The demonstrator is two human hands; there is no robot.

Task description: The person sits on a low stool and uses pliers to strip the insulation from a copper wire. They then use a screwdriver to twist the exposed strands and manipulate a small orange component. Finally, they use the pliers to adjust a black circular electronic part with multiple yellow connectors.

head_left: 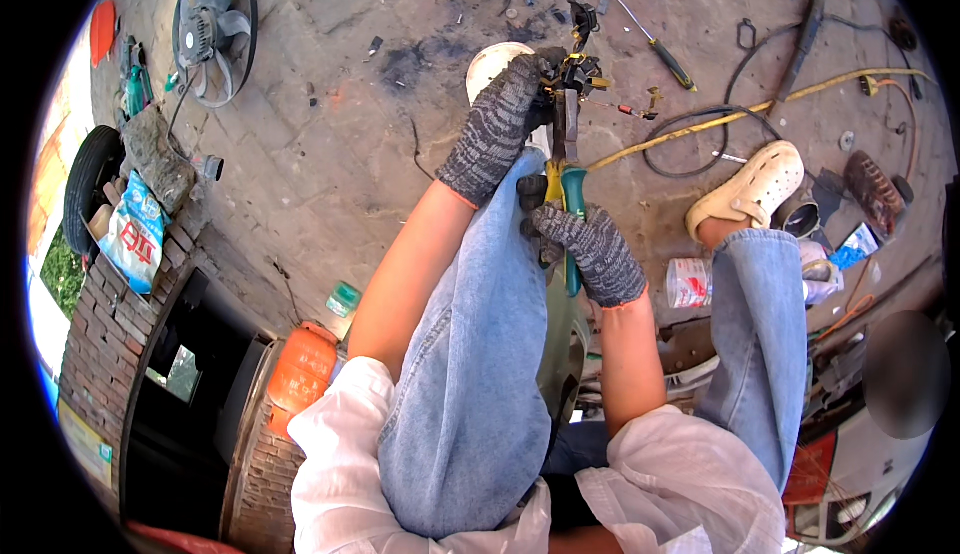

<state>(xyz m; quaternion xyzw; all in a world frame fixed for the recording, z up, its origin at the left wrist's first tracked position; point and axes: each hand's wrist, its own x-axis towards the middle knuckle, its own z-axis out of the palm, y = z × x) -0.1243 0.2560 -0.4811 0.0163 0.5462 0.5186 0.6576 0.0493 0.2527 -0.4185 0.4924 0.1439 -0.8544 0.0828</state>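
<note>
Both my hands wear grey knitted work gloves. My right hand (592,252) is wrapped round the handles of a pair of pliers (573,192), one handle green and one yellow. The jaws point away from me and meet a small black part with copper-coloured bits and loose wires (574,74). Closed on the near left side of that wired part is my left hand (497,126), just above my knee. Its fingertips are partly hidden by the part, and I cannot tell whether the jaws bite into it.
A screwdriver (672,62) lies on the dusty floor to the right, near a black cable (727,89) and a yellow hose (690,132). At the far left stands a fan (213,39). Small scraps are scattered ahead. A white tub (689,283) stands near my right foot.
</note>
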